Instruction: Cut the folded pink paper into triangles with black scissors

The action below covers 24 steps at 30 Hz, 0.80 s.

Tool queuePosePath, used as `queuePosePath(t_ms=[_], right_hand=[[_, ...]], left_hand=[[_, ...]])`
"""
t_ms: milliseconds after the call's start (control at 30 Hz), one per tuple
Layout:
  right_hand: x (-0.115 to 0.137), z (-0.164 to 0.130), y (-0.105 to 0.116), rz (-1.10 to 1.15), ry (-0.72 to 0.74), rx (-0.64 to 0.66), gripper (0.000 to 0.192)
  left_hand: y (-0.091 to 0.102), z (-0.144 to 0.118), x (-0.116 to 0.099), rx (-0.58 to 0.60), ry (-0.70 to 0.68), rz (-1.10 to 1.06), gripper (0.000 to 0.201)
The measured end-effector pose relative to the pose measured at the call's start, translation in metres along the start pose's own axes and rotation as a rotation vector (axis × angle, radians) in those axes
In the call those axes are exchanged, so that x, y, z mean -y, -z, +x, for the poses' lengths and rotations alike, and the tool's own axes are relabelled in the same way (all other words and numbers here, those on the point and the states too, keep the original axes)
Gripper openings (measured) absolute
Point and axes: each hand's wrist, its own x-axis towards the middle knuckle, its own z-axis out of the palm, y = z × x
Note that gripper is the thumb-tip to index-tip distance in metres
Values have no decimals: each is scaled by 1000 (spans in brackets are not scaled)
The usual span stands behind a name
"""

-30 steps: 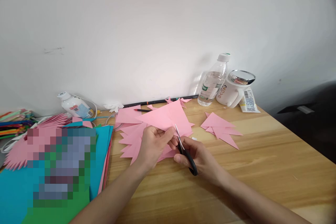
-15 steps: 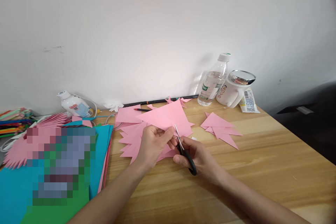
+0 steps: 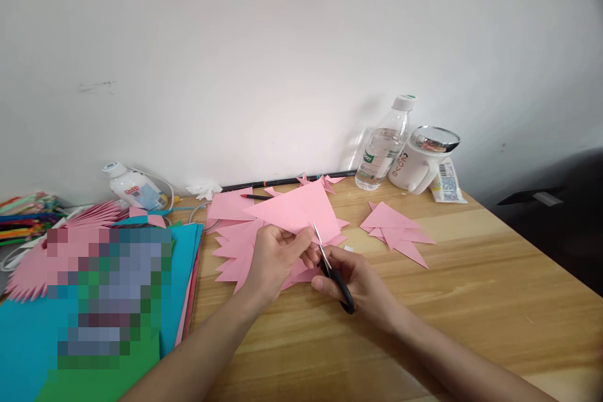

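Observation:
My left hand (image 3: pixel 273 260) pinches the near edge of a pink paper sheet (image 3: pixel 301 208) and holds it raised over the wooden table (image 3: pixel 471 301). My right hand (image 3: pixel 358 282) grips black-handled scissors (image 3: pixel 330 267), whose blades point up and away into the sheet's near edge, right beside my left fingers. Under the raised sheet lies a heap of pink cut pieces (image 3: pixel 235 248).
A small stack of pink triangles (image 3: pixel 396 232) lies to the right. A water bottle (image 3: pixel 382 146), a white mug (image 3: pixel 421 160) and a small packet (image 3: pixel 447 183) stand at the back right. Coloured paper sheets (image 3: pixel 183 276), a white glue bottle (image 3: pixel 132 188) and pencils (image 3: pixel 23 220) fill the left.
The pink sheet has tipped slightly lower at its far corner. Both hands and the scissors stay almost where they were.

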Motion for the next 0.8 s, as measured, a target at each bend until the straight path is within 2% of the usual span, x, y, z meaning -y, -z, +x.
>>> queuePosePath(t_ms=[633,800], right_hand=[[0,0,0,-70,-36,-81,32],[3,0,0,-59,-53,-68,32]], left_hand=[[2,0,1,25,-5,-5,27],[4,1,0,-37,-50,26,29]])
